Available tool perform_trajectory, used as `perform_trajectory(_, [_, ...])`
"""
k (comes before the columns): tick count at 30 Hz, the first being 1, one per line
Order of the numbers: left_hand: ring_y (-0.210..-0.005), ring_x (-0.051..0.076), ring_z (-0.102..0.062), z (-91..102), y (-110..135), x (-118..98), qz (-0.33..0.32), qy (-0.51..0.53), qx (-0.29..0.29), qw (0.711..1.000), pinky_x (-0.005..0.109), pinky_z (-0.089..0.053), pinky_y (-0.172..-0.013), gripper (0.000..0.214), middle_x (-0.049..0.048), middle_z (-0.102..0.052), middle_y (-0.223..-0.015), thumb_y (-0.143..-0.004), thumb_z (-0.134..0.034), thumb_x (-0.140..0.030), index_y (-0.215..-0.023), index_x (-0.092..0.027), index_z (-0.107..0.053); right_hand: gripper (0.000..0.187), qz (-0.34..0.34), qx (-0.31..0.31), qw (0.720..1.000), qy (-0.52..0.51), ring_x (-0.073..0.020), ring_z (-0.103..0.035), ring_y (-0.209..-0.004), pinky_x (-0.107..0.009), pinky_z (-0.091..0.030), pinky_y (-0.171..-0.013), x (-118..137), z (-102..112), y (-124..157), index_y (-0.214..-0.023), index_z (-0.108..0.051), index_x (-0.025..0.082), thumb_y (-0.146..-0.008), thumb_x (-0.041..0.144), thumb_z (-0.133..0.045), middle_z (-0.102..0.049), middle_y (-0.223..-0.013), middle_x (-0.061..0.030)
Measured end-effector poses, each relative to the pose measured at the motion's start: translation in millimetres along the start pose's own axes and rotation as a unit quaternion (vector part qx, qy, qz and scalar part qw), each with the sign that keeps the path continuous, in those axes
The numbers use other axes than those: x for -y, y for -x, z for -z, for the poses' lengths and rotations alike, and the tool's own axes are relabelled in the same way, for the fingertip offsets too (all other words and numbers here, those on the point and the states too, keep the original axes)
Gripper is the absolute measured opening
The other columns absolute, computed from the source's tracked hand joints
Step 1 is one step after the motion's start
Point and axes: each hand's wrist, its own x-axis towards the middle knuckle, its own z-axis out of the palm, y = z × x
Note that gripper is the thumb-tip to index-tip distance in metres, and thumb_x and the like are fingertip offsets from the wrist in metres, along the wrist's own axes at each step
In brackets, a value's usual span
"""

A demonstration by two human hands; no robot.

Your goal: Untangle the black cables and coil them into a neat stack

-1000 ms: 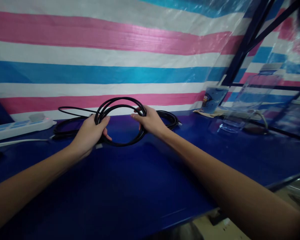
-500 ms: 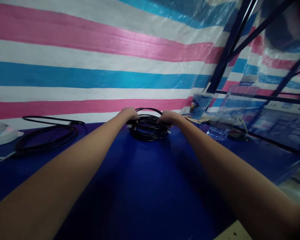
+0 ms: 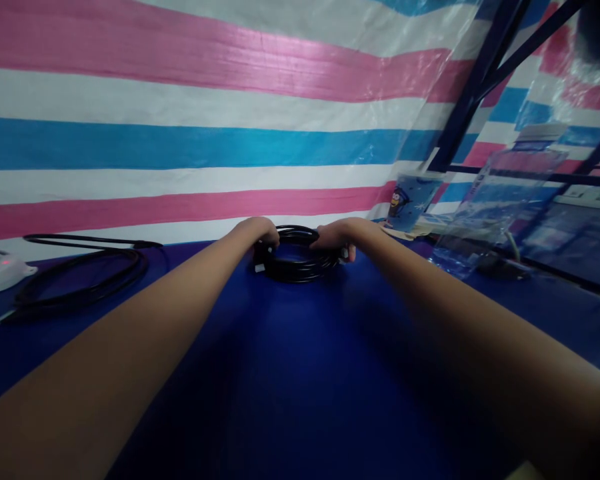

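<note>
A coil of black cable lies flat on the blue table, far back near the striped tarp wall. My left hand grips its left side and my right hand grips its right side, both arms stretched forward. A small white connector end shows at the coil's left edge, below my left hand. A second black cable lies in loose loops at the far left of the table, apart from both hands.
A white power strip sits at the left edge. A printed cup and a clear plastic bottle stand at the back right, beside a dark blue metal frame. The striped pink, white and blue tarp closes off the back.
A second ago both hands held a wide cable loop upright near the left cable. The coil has since moved right and back and now lies flat under both hands.
</note>
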Motion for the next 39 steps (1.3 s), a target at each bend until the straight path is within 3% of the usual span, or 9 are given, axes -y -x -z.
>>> perform_trajectory(5, [-0.081, 0.033, -0.061, -2.6, 20.5, -12.7, -0.008, -0.099, -0.061, 0.993, 0.041, -0.047, -0.071, 0.028, 0.0128, -0.066, -0.068, -0.054, -0.075, -0.032, -0.077, -0.016, -0.071, 0.012, -0.053, 0.081, 0.985, 0.140, -0.0098, -0.043, -0.034, -0.024, -0.035, -0.040, -1.0, 2.7, 17.1, -0.077, -0.060, 0.008, -0.081, 0.019, -0.057, -0.052, -0.046, -0.0010])
perform_trajectory(9, [-0.104, 0.035, -0.058, -11.6, 37.3, -20.8, 0.012, -0.151, -0.085, 0.985, 0.043, -0.044, -0.086, 0.048, 0.0185, -0.068, -0.103, -0.070, -0.064, -0.044, -0.109, -0.016, -0.067, 0.032, -0.045, 0.062, 0.974, 0.213, -0.0127, -0.044, -0.038, -0.028, -0.038, -0.044, -1.2, -4.7, 17.4, -0.113, -0.054, 0.005, -0.090, 0.025, -0.044, -0.058, -0.060, -0.0065])
perform_trajectory(12, [-0.108, 0.036, -0.056, -13.0, 42.8, -21.4, 0.030, -0.157, -0.077, 0.984, 0.044, -0.044, -0.089, 0.059, 0.0208, -0.064, -0.115, -0.077, -0.052, -0.055, -0.119, -0.014, -0.062, 0.039, -0.044, 0.056, 0.969, 0.236, -0.0125, -0.044, -0.040, -0.028, -0.039, -0.047, -2.6, -8.0, 19.4, -0.115, -0.054, 0.006, -0.095, 0.032, -0.033, -0.058, -0.064, -0.0080])
perform_trajectory(15, [-0.093, 0.034, -0.063, -4.5, 43.7, -18.5, 0.047, -0.137, -0.039, 0.989, 0.041, -0.050, -0.077, 0.063, 0.0202, -0.068, -0.106, -0.077, -0.048, -0.061, -0.115, -0.013, -0.064, 0.050, -0.042, 0.052, 0.968, 0.242, -0.0135, -0.046, -0.042, -0.029, -0.040, -0.049, -3.8, -5.6, 22.7, -0.105, -0.059, 0.006, -0.097, 0.041, -0.026, -0.058, -0.063, -0.0098])
perform_trajectory(18, [-0.078, 0.029, -0.066, 8.6, 45.4, -14.7, 0.057, -0.109, 0.003, 0.992, 0.035, -0.052, -0.066, 0.053, 0.0162, -0.071, -0.092, -0.075, -0.051, -0.059, -0.103, -0.017, -0.069, 0.054, -0.037, 0.037, 0.971, 0.234, -0.0148, -0.051, -0.048, -0.029, -0.042, -0.050, -3.2, 0.8, 27.6, -0.103, -0.060, 0.004, -0.097, 0.044, -0.023, -0.061, -0.072, -0.0142])
perform_trajectory(24, [-0.072, 0.027, -0.066, 21.0, 53.4, -4.0, 0.036, -0.065, 0.003, 0.997, 0.039, -0.053, -0.066, 0.037, 0.0169, -0.071, -0.092, -0.073, -0.057, -0.037, -0.099, -0.014, -0.068, 0.051, -0.039, -0.021, 0.975, 0.217, -0.0155, -0.054, -0.050, -0.028, -0.043, -0.046, -2.3, 12.1, 39.6, -0.104, -0.060, 0.004, -0.096, 0.041, -0.026, -0.064, -0.089, -0.0197])
perform_trajectory(28, [-0.066, 0.022, -0.065, 20.6, 58.1, 10.0, 0.052, 0.014, 0.023, 0.998, 0.033, -0.053, -0.062, 0.027, 0.0166, -0.070, -0.084, -0.072, -0.053, -0.023, -0.092, -0.011, -0.068, 0.045, -0.006, -0.064, 0.969, 0.239, -0.0154, -0.055, -0.052, -0.028, -0.041, -0.048, -6.4, 10.6, 40.4, -0.096, -0.063, 0.006, -0.096, 0.037, -0.030, -0.066, -0.092, -0.0190])
perform_trajectory(32, [-0.062, 0.016, -0.063, 15.0, 61.6, 27.7, 0.059, 0.094, 0.035, 0.993, 0.028, -0.053, -0.061, 0.015, 0.0112, -0.069, -0.076, -0.069, -0.057, -0.018, -0.078, -0.014, -0.067, 0.037, 0.029, -0.087, 0.964, 0.251, -0.0205, -0.061, -0.072, -0.028, -0.042, -0.060, -10.3, 3.8, 35.7, -0.099, -0.064, 0.008, -0.092, 0.034, -0.039, -0.067, -0.097, -0.0170])
perform_trajectory(39, [-0.051, 0.009, -0.052, -1.2, 53.8, 41.5, 0.048, 0.243, -0.003, 0.969, 0.021, -0.048, -0.053, 0.004, 0.0048, -0.061, -0.062, -0.068, -0.058, -0.013, -0.063, -0.014, -0.059, 0.029, 0.057, -0.122, 0.953, 0.270, -0.0264, -0.061, -0.091, -0.032, -0.041, -0.070, -16.2, -10.2, 28.9, -0.103, -0.066, 0.011, -0.083, 0.026, -0.051, -0.067, -0.104, -0.0175])
